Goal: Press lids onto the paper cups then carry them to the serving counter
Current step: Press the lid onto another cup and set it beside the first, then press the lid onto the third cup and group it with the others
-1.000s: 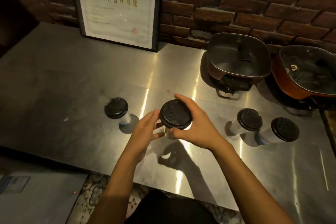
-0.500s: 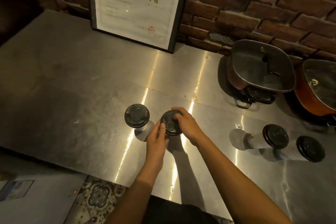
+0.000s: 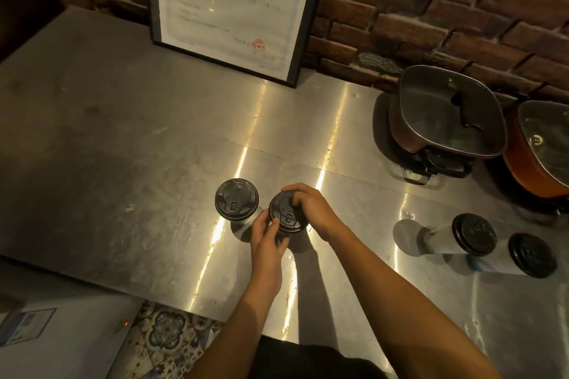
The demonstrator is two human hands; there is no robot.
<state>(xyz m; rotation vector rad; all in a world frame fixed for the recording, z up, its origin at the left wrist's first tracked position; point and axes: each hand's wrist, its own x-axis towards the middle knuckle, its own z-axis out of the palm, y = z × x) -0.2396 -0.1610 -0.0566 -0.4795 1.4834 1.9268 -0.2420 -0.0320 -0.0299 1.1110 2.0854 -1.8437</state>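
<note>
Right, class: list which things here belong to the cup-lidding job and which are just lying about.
Job: held cup; left cup; right cup; far-right cup; left hand; right hand.
Lying about: certificate; brown pot; orange pot.

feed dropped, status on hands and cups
Left hand, right hand both grip the middle cup's lid. Neighbour cup close at left, lidded. Two lidded cups far right.
</note>
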